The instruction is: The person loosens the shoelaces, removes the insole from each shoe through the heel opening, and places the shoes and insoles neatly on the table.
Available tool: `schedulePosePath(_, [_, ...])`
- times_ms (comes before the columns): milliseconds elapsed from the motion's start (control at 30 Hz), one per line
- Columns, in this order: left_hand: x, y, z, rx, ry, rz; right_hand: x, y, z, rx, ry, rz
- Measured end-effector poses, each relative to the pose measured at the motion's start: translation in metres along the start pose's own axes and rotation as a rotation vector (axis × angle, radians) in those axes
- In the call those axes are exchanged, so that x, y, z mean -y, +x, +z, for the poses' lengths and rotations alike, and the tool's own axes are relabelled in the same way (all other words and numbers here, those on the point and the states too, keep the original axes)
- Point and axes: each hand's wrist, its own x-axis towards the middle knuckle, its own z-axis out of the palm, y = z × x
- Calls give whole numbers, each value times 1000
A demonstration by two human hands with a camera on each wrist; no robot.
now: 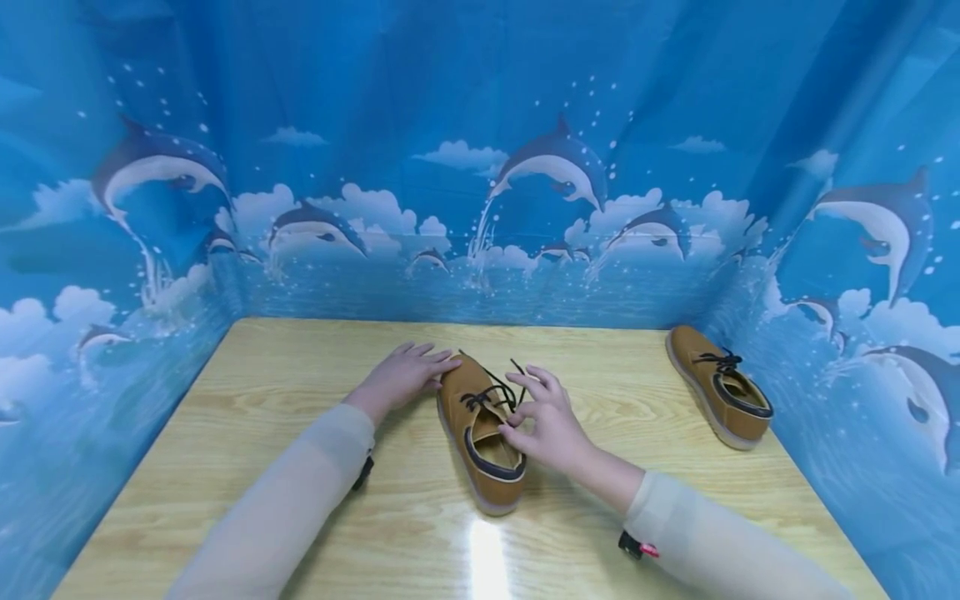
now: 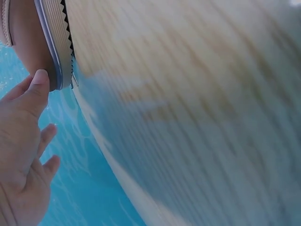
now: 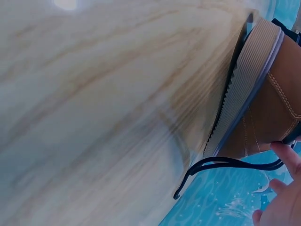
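A brown leather shoe (image 1: 467, 392) with dark laces (image 1: 501, 390) stands on the table, its toe pointing away from me. At the toe is my left hand (image 1: 405, 379), fingers fairly straight; in the left wrist view the thumb (image 2: 40, 80) touches the toe just above the sole. Beside the opening is my right hand (image 1: 551, 425), fingers slightly bent and apart, near the laces. In the right wrist view a fingertip (image 3: 282, 148) touches the shoe's side, and the loose lace (image 3: 225, 162) hangs out past it. No lace shows clearly between the fingers.
A matching brown shoe (image 1: 716, 387) stands at the table's right edge, its lace tied in a bow. Blue dolphin-printed curtains (image 1: 420, 125) enclose the wooden table (image 1: 322, 542) at the back and both sides.
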Motion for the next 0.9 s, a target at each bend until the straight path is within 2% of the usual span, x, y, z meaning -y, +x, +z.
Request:
schedulePosePath(300, [-6, -5, -4, -53, -2, 7, 6, -1, -3, 5, -54, 59])
schedulePosePath(367, [-9, -9, -9, -66, -23, -12, 7, 0, -3, 7, -75, 57])
schedulePosePath(467, [-18, -18, -16, -88, -60, -72, 7, 4, -1, 2, -122, 36])
schedulePosePath(600, [-39, -30, -23, -138, -97, -162, 7, 8, 2, -14, -177, 3])
schedulePosePath(733, [-71, -39, -28, -201, -98, -224, 5, 10, 2, -40, -202, -18])
schedulePosePath(900, [-107, -50, -34, -261, -68, -333, 2, 13, 4, -100, -231, -86])
